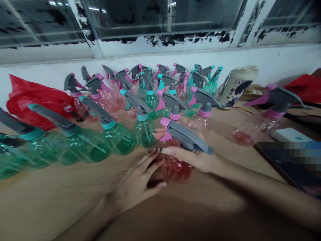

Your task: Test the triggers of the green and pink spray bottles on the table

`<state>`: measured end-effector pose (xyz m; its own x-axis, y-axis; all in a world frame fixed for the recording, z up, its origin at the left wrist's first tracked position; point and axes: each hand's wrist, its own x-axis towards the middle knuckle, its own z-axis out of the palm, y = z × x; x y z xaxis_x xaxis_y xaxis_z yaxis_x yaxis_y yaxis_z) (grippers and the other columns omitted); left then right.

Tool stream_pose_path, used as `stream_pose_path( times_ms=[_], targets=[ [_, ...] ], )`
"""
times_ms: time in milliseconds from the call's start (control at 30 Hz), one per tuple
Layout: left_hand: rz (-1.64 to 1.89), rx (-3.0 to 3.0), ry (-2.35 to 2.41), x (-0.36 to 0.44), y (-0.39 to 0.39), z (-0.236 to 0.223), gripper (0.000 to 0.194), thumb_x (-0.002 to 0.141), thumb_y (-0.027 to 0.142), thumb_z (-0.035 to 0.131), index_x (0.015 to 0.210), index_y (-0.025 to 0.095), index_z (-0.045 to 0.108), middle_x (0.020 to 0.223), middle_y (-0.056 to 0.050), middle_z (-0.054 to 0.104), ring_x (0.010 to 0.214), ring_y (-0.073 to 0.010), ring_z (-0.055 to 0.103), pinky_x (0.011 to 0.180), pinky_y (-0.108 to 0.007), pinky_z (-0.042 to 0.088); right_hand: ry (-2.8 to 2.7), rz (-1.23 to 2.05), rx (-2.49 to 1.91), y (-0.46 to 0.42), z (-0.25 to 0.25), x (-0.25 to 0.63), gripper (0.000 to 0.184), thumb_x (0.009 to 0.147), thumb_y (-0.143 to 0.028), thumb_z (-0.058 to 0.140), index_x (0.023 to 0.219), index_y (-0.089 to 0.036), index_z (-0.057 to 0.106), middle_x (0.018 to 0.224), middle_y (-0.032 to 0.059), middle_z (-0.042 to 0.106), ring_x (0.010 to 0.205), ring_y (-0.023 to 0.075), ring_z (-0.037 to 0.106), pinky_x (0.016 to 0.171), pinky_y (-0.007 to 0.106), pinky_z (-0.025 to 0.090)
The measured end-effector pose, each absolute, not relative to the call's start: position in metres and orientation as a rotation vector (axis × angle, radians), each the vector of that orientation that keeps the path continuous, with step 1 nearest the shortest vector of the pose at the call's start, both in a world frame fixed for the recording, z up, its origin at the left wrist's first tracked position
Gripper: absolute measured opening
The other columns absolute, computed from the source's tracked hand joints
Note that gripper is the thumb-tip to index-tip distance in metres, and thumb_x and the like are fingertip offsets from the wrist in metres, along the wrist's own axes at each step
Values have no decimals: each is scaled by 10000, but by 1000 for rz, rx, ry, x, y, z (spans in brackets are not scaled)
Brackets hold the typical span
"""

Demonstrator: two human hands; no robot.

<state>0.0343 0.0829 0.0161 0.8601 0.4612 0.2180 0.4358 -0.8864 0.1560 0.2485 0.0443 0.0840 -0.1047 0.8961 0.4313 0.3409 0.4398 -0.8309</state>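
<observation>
A pink spray bottle (178,167) with a grey and pink trigger head (187,136) stands on the wooden table (62,201) in front of me. My right hand (193,157) is wrapped round its body from the right, fingers reaching behind it. Beside its base my left hand (136,182) lies on the table, fingers spread and touching the bottle's left side. Right behind it stands a green spray bottle (144,130) with a teal collar.
Several green and pink spray bottles (115,137) crowd the table back to the white wall. A red plastic bag (32,100) lies at the left, a cream cup (237,85) at the back right, a lone pink bottle (260,124) and a dark tablet (296,167) at the right.
</observation>
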Motion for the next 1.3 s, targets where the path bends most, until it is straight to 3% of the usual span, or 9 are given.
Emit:
stream_pose_path(
  times_ms=[100,200,500,600,767,833,1033,1167,1300],
  targets=[
    [381,2925,714,36,81,20,559,883,487,554,1357,219,427,1508,-86,312,1355,-284,328,1070,-463,340,-1648,724,-1036,45,77,250,469,762,-529,646,1163,-287,618,884,-1,695,648,156,625,607,306,527],
    [386,2925,731,38,80,25,552,875,470,567,1347,214,444,1480,-89,365,1340,-282,355,1070,-463,339,-1608,771,-928,45,73,252,624,687,-542,711,1246,-315,553,1019,4,688,910,199,655,806,341,530],
    [340,2945,721,38,83,25,548,879,476,560,1332,182,470,1445,-126,411,1309,-307,398,1050,-479,360,-1663,586,-1144,30,80,259,794,626,-430,790,1331,-342,434,1250,27,599,1228,250,501,1008,430,429],
    [336,2944,730,38,85,20,557,881,484,556,1344,191,454,1455,-122,396,1320,-303,380,1058,-486,344,-1659,500,-1255,17,80,260,790,627,-450,790,1311,-273,434,1277,68,576,1190,262,532,985,437,447],
    [354,2952,740,39,86,13,539,898,491,530,1342,194,459,1470,-123,370,1336,-295,352,1068,-472,330,-1618,357,-1429,-2,80,259,405,738,-440,704,1049,-198,612,1066,78,688,1003,267,637,885,445,491],
    [349,2959,750,40,85,14,530,901,492,523,1329,184,474,1468,-128,372,1339,-294,348,1068,-467,331,-1639,363,-1464,-10,81,262,344,767,-442,674,1005,-195,642,1035,73,707,961,266,655,864,447,498],
    [343,2976,772,42,80,22,480,927,468,492,1317,188,485,1455,-118,398,1338,-282,353,1061,-481,331,-1636,225,-1530,-42,85,308,424,748,-485,685,1080,-227,633,1116,99,678,1042,307,621,920,507,462],
    [360,2992,778,48,68,18,478,939,446,474,1342,189,468,1469,-118,378,1335,-290,358,1060,-499,331,-1572,111,-1607,-56,81,356,364,775,-461,656,1061,-237,631,949,63,721,905,302,669,842,499,502],
    [361,3019,708,62,51,16,491,942,435,481,1371,201,436,1480,-99,366,1348,-283,339,1067,-485,331,-1506,60,-1668,-51,73,389,440,759,-492,658,1069,-185,607,969,106,709,876,314,671,751,463,529]
  ],
)
